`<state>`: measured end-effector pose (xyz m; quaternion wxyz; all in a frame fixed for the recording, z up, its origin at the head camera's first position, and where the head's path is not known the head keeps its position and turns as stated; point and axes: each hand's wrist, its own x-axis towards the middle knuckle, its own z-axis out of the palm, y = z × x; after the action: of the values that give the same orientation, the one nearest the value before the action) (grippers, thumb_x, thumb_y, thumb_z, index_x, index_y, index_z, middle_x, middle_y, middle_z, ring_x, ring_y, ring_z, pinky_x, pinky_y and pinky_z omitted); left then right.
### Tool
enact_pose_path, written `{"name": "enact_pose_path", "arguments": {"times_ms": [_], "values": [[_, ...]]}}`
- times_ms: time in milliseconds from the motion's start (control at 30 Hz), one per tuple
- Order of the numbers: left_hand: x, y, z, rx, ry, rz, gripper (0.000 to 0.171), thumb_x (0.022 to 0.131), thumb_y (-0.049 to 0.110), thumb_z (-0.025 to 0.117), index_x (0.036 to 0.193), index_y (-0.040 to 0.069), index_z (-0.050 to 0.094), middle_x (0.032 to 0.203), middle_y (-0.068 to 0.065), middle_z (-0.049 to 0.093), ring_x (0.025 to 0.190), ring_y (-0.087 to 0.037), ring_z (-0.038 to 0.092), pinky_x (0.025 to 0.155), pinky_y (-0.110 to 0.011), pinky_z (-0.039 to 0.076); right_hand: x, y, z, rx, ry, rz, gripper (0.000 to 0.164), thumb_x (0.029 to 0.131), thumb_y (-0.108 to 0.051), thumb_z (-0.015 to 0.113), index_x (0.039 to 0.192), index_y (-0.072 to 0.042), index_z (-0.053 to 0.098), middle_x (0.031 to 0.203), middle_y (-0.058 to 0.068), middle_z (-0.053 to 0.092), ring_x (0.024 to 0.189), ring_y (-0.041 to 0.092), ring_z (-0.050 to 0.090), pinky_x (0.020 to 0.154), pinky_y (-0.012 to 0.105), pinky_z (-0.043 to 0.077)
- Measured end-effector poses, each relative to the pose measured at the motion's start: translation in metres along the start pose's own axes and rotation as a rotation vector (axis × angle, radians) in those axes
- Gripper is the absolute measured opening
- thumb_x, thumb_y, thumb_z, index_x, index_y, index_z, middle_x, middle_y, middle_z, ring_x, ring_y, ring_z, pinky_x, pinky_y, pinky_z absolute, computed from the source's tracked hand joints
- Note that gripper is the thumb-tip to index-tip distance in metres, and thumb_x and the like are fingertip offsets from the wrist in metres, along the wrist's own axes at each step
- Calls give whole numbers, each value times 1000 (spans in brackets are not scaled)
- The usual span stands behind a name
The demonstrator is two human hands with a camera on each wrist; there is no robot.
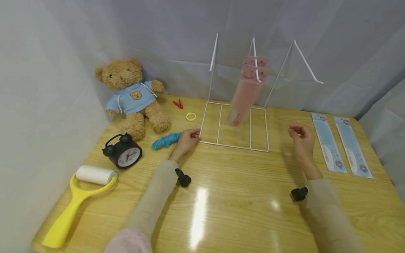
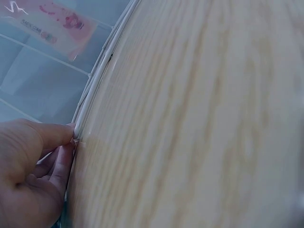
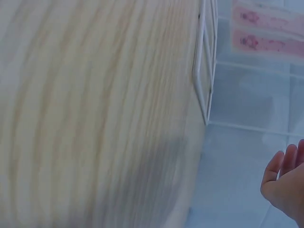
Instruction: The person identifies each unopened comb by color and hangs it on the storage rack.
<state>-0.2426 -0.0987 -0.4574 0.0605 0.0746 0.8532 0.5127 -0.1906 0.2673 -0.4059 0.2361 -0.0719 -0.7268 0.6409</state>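
White rack (image 1: pixel 234 146) bears pink packets (image 1: pixel 246 93), left hand (image 1: pixel 188 140) pinching its near-left corner, right hand (image 1: pixel 303 141) loosely curled to its right.

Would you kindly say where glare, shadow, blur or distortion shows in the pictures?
Head view: bright glare on the table, blur on the hanging pink packaging; left wrist view: the table's grain bows, perhaps lens distortion; right wrist view: a soft shadow on the table.
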Motion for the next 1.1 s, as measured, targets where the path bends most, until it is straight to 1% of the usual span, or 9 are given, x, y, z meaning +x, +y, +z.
{"name": "enact_pose_path", "arguments": {"times_ms": [267, 400, 500, 567, 633, 733, 833, 967, 1100], "values": [[-1, 0, -1, -10, 5, -12, 39, 92, 0, 57, 130, -8, 53, 122, -25, 59, 108, -34, 58, 92, -38, 50, 3, 10, -34, -249, -24, 56, 8, 91, -4, 61, 96, -9, 66, 81, -16, 56, 79, -2, 52, 67, 8, 42], [-1, 1, -2, -7, 3, -14, 39, 93, 0, 57, 131, -7, 53, 122, -25, 59, 108, -34, 58, 92, -38, 50, 5, 16, -54, -408, -50, 57, 6, 93, -13, 61, 98, -13, 63, 79, -22, 51, 79, -5, 49, 62, 8, 40], [-1, 1, -1, -7, 1, -9, 39, 92, 0, 57, 131, -8, 53, 122, -25, 59, 108, -34, 58, 91, -38, 50, 8, 22, -70, -500, -58, 65, 14, 93, -18, 61, 104, -10, 63, 82, -21, 51, 79, -6, 47, 63, 10, 39], [-1, 1, 0, -8, 0, -6, 39, 92, -1, 58, 130, -8, 53, 121, -25, 60, 107, -34, 58, 91, -38, 50, 10, 25, -81, -567, -93, 80, 27, 94, -22, 59, 113, -4, 60, 93, -10, 56, 84, 1, 48, 69, 15, 40], [-1, 2, 0, -11, 0, -5, 39, 92, -1, 58, 130, -8, 54, 121, -25, 60, 107, -34, 59, 92, -38, 50, 13, 27, -92, -620, -148, 102, 42, 95, -26, 57, 125, 4, 54, 109, 7, 58, 97, 15, 51, 80, 26, 42], [-1, 2, 0, -12, -4, -8, 39, 92, 0, 58, 130, -7, 53, 121, -25, 60, 108, -34, 59, 92, -38, 50, 18, 30, -107, -679, -262, 161, 58, 97, -32, 51, 138, 8, 39, 134, 32, 41, 115, 43, 42, 91, 51, 40], [-2, 2, -1, -14, -11, -15, 39, 93, 1, 58, 131, -7, 53, 122, -24, 59, 109, -33, 58, 93, -38, 49, 22, 33, -121, -723, -333, 226, 69, 97, -37, 49, 144, 9, 29, 142, 38, 26, 125, 57, 29, 96, 66, 31], [-2, 2, -1, -15, -12, -17, 40, 93, 1, 58, 132, -7, 53, 123, -24, 59, 109, -33, 58, 93, -38, 49, 25, 35, -135, -788, -364, 241, 73, 96, -38, 51, 144, 10, 25, 143, 40, 20, 127, 60, 19, 97, 70, 25], [-2, 3, -1, -17, -9, -17, 40, 92, 0, 58, 131, -7, 53, 122, -24, 59, 109, -33, 58, 93, -38, 49, 30, 38, -146, -838, -418, 239, 76, 96, -39, 52, 144, 11, 22, 141, 45, 18, 125, 63, 20, 95, 72, 26]]}}
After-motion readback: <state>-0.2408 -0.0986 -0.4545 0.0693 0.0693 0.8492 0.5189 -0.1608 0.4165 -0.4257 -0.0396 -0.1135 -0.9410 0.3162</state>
